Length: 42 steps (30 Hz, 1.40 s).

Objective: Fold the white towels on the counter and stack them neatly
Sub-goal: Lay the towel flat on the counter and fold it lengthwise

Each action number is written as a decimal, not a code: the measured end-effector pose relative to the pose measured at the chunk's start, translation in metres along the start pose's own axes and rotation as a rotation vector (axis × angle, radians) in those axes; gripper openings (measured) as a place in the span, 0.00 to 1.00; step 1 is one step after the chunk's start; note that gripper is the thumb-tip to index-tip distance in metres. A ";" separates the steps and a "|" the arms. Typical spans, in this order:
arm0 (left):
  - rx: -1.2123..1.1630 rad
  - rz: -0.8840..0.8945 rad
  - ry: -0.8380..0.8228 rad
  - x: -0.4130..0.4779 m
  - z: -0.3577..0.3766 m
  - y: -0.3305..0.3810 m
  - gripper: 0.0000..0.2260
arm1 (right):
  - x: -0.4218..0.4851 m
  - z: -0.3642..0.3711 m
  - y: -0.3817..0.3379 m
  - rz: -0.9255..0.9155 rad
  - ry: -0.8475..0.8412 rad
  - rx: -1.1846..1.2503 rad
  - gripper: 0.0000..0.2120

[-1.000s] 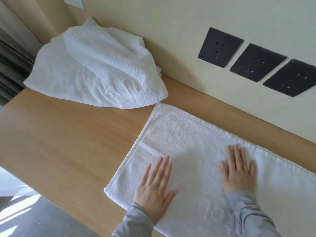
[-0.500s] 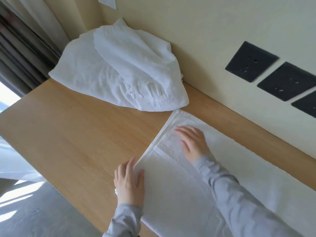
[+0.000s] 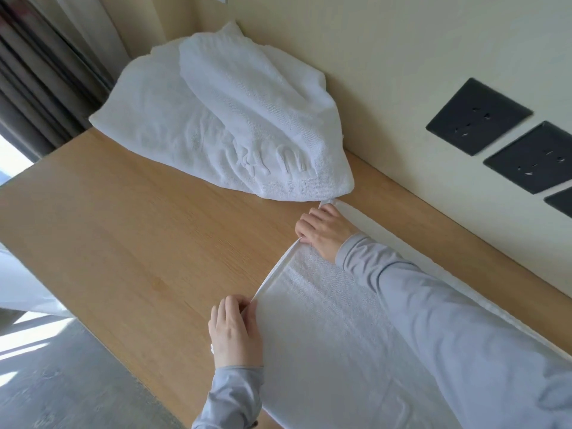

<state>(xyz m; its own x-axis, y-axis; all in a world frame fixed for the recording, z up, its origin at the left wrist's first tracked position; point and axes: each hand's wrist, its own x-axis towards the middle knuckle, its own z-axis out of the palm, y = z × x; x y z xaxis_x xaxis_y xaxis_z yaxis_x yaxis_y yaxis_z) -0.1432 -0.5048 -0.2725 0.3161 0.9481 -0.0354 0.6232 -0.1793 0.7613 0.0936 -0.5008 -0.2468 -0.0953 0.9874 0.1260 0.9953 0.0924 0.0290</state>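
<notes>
A white towel (image 3: 334,329) lies flat along the wooden counter (image 3: 139,243), running off to the lower right. My left hand (image 3: 235,329) pinches its near left corner at the hem. My right hand (image 3: 322,230) grips the far left corner, fingers curled over the hem. A heap of unfolded white towels (image 3: 235,128) sits in the back corner against the wall, its lower tip almost touching my right hand.
Three black wall sockets (image 3: 478,116) are set in the cream wall at the right. Dark curtains (image 3: 37,88) hang at the left. The counter's front edge drops to a grey floor (image 3: 62,382).
Both hands slid left from the towel's middle, where they lay flat, to its left end. They now grasp the two left corners.
</notes>
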 end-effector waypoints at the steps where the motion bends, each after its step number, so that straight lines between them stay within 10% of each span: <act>1: 0.013 0.009 -0.003 0.000 0.001 0.000 0.08 | 0.000 0.000 -0.002 0.035 -0.019 -0.026 0.12; 9: 0.139 0.231 0.016 -0.001 -0.005 -0.006 0.22 | 0.002 -0.008 0.004 0.114 -0.107 -0.073 0.16; 19: 0.178 0.145 -0.070 -0.003 -0.014 -0.009 0.12 | 0.003 -0.013 0.020 -0.082 -0.039 -0.202 0.13; 29: 0.236 0.057 -0.176 0.002 -0.015 -0.011 0.17 | 0.007 0.003 0.023 0.225 -0.287 -0.067 0.19; 42: 0.432 0.080 -0.054 0.003 -0.027 -0.016 0.21 | -0.014 0.008 0.024 0.585 -0.090 -0.034 0.31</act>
<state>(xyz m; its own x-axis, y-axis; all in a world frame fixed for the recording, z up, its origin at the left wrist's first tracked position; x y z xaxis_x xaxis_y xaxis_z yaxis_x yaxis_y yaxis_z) -0.1717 -0.4920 -0.2672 0.4058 0.9135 -0.0299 0.8333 -0.3563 0.4227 0.1185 -0.5111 -0.2555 0.4726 0.8801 0.0461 0.8807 -0.4735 0.0123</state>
